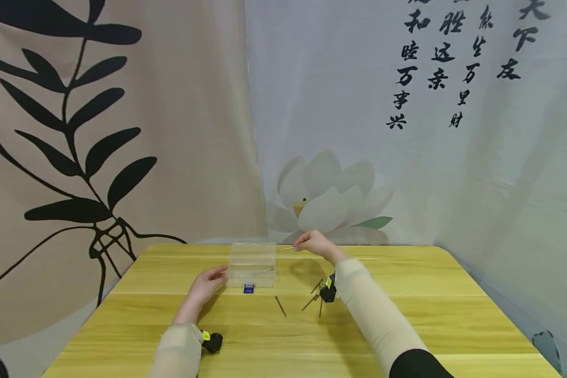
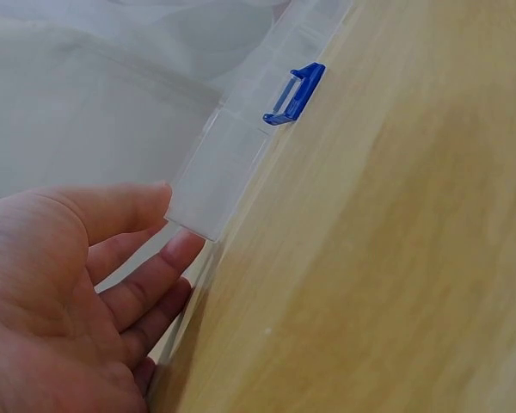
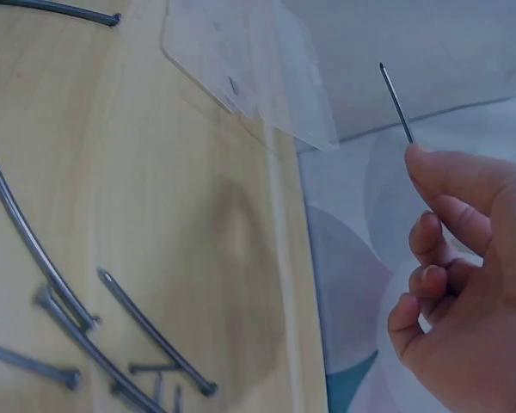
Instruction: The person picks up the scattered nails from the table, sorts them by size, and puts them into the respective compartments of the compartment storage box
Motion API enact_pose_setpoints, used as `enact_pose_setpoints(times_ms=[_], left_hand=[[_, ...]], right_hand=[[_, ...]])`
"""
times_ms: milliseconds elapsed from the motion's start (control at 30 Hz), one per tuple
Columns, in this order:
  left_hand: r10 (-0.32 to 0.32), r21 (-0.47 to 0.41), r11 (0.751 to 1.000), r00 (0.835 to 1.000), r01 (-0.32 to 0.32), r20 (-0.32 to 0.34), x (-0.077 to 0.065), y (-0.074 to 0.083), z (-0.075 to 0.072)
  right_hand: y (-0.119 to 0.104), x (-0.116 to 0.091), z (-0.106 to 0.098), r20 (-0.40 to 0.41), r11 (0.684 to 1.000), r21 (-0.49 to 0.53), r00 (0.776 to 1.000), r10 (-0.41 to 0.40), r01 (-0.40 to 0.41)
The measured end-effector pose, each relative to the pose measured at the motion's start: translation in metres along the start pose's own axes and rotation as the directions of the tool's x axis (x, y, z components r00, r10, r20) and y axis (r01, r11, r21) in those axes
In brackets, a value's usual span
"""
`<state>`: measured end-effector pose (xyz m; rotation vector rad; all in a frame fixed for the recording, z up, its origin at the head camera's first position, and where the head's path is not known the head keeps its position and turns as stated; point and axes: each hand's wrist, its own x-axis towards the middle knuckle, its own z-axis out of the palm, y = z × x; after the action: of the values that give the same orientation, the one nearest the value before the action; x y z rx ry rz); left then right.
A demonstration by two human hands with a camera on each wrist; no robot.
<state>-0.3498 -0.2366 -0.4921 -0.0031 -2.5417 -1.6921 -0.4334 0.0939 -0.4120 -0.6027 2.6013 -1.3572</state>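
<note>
A clear plastic box (image 1: 238, 282) stands on the table with its lid (image 1: 252, 253) raised at the back and a blue latch (image 1: 249, 288) on its front. One nail (image 1: 267, 270) shows inside it. My left hand (image 1: 207, 287) holds the box's left end; in the left wrist view the thumb lies against the end wall and a fingertip reaches under the corner. Right of the lid, above the table's far edge, my right hand (image 1: 317, 244) pinches a thin nail (image 3: 397, 103) between thumb and forefinger, its pointed end sticking out toward the box.
Several nails (image 3: 150, 327) lie in a loose group on the table (image 1: 406, 315), below my right forearm. A single nail (image 1: 281, 306) lies apart, in front of the box. Behind the table's far edge hangs a printed cloth (image 1: 203, 131).
</note>
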Motion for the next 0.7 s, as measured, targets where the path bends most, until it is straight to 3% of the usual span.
enact_pose_setpoints(times_ms=[267, 467, 700], left_hand=[[0.004, 0.014, 1.0, 1.0, -0.004, 0.001, -0.001, 0.001, 0.0], [-0.001, 0.009, 1.0, 1.0, 0.001, -0.004, -0.001, 0.0, 0.0], [0.0, 0.004, 1.0, 1.0, 0.0, -0.004, 0.001, -0.001, -0.001]], right_hand=[[0.006, 0.007, 0.025, -0.046, 1.0, 0.006, 0.999, 0.002, -0.002], [0.009, 0.011, 0.043, -0.078, 0.997, 0.053, 0.996, -0.043, 0.047], [0.004, 0.014, 0.059, -0.101, 0.997, 0.024, 0.992, -0.072, 0.075]])
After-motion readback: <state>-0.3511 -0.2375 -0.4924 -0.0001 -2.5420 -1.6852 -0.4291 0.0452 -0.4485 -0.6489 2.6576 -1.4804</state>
